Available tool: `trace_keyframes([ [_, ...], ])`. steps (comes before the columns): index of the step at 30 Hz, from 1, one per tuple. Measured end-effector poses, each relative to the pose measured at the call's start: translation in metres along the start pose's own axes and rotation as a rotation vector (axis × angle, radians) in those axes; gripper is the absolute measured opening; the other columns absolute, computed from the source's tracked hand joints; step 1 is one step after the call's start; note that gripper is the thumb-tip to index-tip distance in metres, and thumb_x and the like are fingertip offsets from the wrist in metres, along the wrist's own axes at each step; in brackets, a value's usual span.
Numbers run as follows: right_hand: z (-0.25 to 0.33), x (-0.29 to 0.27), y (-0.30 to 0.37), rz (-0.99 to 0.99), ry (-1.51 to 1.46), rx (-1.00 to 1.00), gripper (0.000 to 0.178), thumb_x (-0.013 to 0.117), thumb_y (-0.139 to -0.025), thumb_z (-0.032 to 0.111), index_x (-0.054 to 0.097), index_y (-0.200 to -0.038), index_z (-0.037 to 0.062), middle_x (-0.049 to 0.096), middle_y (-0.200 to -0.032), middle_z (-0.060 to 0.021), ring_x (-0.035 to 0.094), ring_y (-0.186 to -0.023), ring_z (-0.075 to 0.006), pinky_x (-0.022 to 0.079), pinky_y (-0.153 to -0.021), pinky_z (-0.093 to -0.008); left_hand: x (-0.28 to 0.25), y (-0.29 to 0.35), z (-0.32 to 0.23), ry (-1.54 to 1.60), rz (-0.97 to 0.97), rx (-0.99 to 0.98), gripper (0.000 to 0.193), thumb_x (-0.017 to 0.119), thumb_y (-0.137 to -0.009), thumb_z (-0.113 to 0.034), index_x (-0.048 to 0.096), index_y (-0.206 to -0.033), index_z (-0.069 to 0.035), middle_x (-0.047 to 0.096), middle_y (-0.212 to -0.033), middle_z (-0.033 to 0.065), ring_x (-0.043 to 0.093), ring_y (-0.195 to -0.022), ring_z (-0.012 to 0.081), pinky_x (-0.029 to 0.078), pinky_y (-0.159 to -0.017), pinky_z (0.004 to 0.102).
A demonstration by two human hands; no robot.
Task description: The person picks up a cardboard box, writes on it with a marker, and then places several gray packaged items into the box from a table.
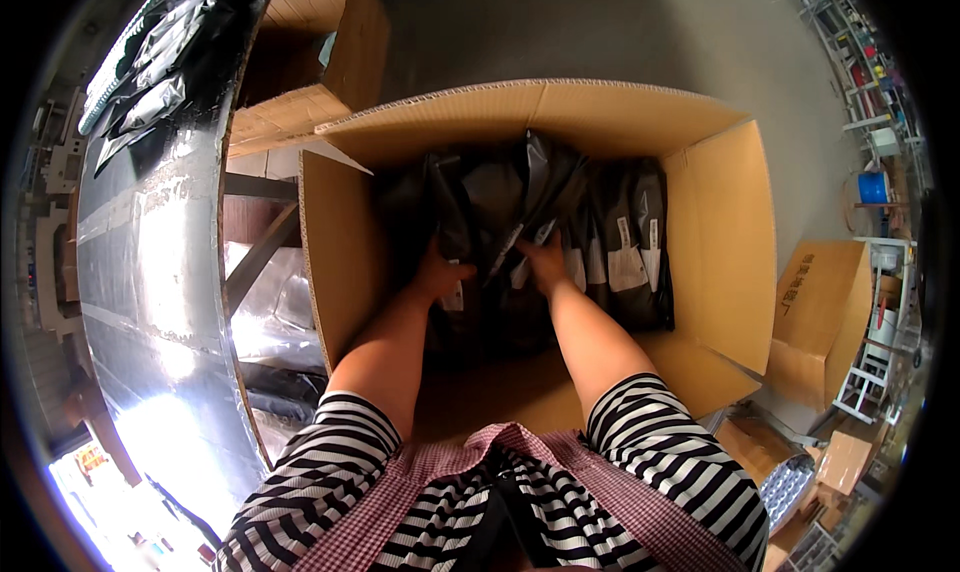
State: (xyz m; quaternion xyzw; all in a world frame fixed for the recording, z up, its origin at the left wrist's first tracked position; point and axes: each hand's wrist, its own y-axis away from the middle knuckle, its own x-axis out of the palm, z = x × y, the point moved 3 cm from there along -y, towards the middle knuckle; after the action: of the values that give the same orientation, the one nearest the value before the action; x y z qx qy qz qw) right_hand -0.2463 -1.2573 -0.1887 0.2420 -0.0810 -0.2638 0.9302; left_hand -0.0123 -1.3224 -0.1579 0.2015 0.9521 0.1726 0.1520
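Note:
Both my arms reach down into a large open cardboard box (722, 207) in front of me. Black plastic-wrapped packages (625, 187) with white labels stand in it side by side. My left hand (438, 275) grips a black plastic package (452, 207) near the box's left side, its thumb toward the middle and other fingers partly hidden. To the right of it, my right hand (543, 260) is closed on the edge of another black plastic package (540, 187), close to a white label. The plastic's folds and the shade hide the lower parts of the packages.
A metal-topped table (150, 272) runs along my left, with black packages (165, 62) piled at its far end. Beyond the box's left corner stands an open carton (355, 47). Another carton (822, 312) and cluttered shelves (880, 137) lie to the right.

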Motion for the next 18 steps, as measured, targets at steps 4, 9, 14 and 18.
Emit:
trace_keyframes([
  [4,0.035,0.015,0.021,0.104,-0.158,0.119,0.091,0.089,-0.074,0.018,0.037,-0.146,0.0003,0.055,-0.139,-0.0171,0.054,-0.127,-0.0312,0.047,-0.104,-0.0404,-0.010,-0.004,-0.011,0.078,0.110,0.019,0.094,0.082,-0.066,-0.010,0.036,-0.148,0.000,0.060,-0.132,0.0169,0.057,-0.122,0.0292,0.045,-0.105,0.0386],
  [9,0.065,-0.008,0.044,0.194,-0.044,0.165,0.093,0.091,-0.073,0.025,0.038,-0.145,-0.0009,0.056,-0.138,-0.0175,0.055,-0.126,-0.0310,0.046,-0.105,-0.0396,-0.006,0.042,-0.063,0.079,0.125,-0.243,0.087,0.079,-0.068,-0.009,0.040,-0.145,-0.001,0.062,-0.127,0.0159,0.059,-0.117,0.0280,0.048,-0.100,0.0379],
  [14,0.064,-0.045,0.016,-0.006,0.794,0.197,0.118,0.093,-0.065,0.040,0.025,-0.153,0.0004,0.054,-0.140,-0.0261,0.054,-0.129,-0.0378,0.046,-0.105,-0.0426,-0.004,0.059,0.005,-0.027,-0.161,-0.290,0.083,0.080,-0.069,-0.011,0.042,-0.141,0.001,0.065,-0.122,0.0182,0.063,-0.112,0.0335,0.051,-0.095,0.0408],
  [18,0.032,-0.054,0.010,-0.110,1.005,0.058,0.125,0.088,-0.068,0.044,0.011,-0.160,0.0094,0.046,-0.146,-0.0248,0.049,-0.132,-0.0408,0.045,-0.107,-0.0473,0.002,0.038,0.011,-0.382,-0.431,-0.253,0.086,0.074,-0.073,-0.009,0.034,-0.146,0.009,0.051,-0.141,0.0281,0.050,-0.133,0.0392,0.040,-0.111,0.0404],
])
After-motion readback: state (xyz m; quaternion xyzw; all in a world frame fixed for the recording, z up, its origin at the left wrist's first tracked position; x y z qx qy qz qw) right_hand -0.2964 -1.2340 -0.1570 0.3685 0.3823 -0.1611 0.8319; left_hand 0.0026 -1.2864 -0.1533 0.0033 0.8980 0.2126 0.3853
